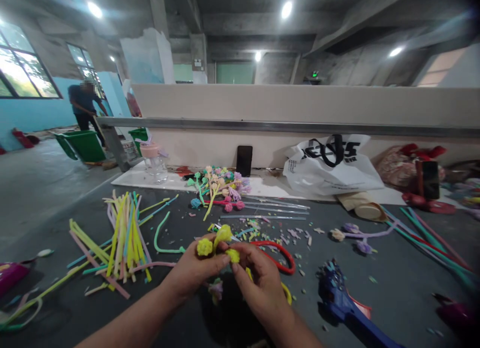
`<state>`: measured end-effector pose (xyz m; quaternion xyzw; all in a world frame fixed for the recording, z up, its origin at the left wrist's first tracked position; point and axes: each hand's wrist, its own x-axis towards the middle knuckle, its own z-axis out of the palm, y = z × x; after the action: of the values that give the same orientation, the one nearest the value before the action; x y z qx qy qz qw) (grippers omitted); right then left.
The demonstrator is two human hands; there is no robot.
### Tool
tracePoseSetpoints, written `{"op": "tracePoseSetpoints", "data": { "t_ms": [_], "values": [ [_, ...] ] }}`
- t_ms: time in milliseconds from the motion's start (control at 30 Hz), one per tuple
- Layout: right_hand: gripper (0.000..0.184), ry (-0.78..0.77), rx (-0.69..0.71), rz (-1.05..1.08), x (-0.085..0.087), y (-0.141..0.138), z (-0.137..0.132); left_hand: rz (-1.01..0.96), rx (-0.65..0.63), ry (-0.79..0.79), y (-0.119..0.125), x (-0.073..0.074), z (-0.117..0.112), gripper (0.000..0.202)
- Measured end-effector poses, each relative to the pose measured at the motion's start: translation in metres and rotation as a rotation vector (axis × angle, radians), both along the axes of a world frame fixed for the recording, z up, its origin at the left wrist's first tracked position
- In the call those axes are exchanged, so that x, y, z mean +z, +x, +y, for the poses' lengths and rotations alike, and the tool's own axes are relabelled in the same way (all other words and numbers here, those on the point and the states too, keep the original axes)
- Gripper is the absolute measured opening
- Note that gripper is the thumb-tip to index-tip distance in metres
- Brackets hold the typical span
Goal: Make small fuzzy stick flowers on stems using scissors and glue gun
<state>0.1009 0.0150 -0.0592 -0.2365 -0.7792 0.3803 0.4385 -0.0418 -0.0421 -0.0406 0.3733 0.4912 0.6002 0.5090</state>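
Between my two hands is a yellow artificial flower stem point(224, 233) with several ruffled yellow heads. My left hand point(198, 268) is closed on it, with one yellow head point(204, 247) showing above the fingers. My right hand point(258, 273) pinches another yellow head point(233, 256) between thumb and fingers. Red-handled scissors point(288, 263) lie just behind my right hand, partly hidden by it. Below my hands a pale purple flower head point(215, 289) shows, blurred. Beyond them lies a pile of finished-looking coloured flower stems point(221, 185).
Coloured stem strips point(125, 238) are heaped at the left. A blue glue gun point(343, 298) lies at the right, near a purple flower stem point(375, 234). Scraps litter the dark table point(180, 318). A phone point(244, 160), jar point(153, 163) and white bag point(333, 168) stand behind; a person point(84, 105) bends beyond.
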Motion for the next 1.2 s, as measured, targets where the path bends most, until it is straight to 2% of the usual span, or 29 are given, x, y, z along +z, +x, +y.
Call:
{"op": "tracePoseSetpoints", "data": {
  "t_ms": [133,200,400,567,667,733,800,867,1033,1100,1200],
  "values": [
    [0.023,-0.036,0.006,0.000,0.002,0.001,-0.001,0.095,-0.021,0.074,0.000,0.000,0.000,0.023],
    [0.021,-0.101,0.020,0.038,0.002,0.001,-0.001,0.177,-0.035,0.097,0.000,0.001,0.000,0.019],
    [0.024,-0.480,0.071,0.262,0.000,-0.004,0.004,0.297,-0.010,0.106,0.000,-0.004,-0.001,0.031],
    [0.017,-0.480,0.149,0.306,0.004,-0.004,0.005,0.573,0.055,0.314,-0.003,-0.006,-0.001,0.021],
    [0.027,-0.514,0.160,0.358,0.006,-0.001,0.004,0.769,0.096,0.485,-0.006,-0.004,-0.001,0.020],
    [0.033,-0.527,0.139,0.373,0.006,0.000,0.004,0.832,0.092,0.530,-0.007,-0.003,-0.001,0.023],
    [0.032,-0.506,0.094,0.352,0.005,0.001,0.005,0.842,0.088,0.504,-0.007,-0.003,-0.001,0.021],
    [0.029,-0.481,0.030,0.342,0.003,0.001,0.006,0.801,0.066,0.412,-0.006,-0.003,-0.001,0.013],
    [0.017,-0.356,-0.121,0.262,-0.005,0.002,0.010,0.440,-0.121,-0.011,-0.005,-0.004,0.002,0.025],
    [0.015,-0.286,-0.184,0.237,-0.007,0.003,0.011,0.355,-0.172,-0.079,-0.006,-0.004,0.003,0.027],
    [0.015,-0.248,-0.258,0.244,-0.009,0.004,0.013,0.347,-0.182,-0.112,-0.010,-0.001,0.006,0.029]
  ]
}}
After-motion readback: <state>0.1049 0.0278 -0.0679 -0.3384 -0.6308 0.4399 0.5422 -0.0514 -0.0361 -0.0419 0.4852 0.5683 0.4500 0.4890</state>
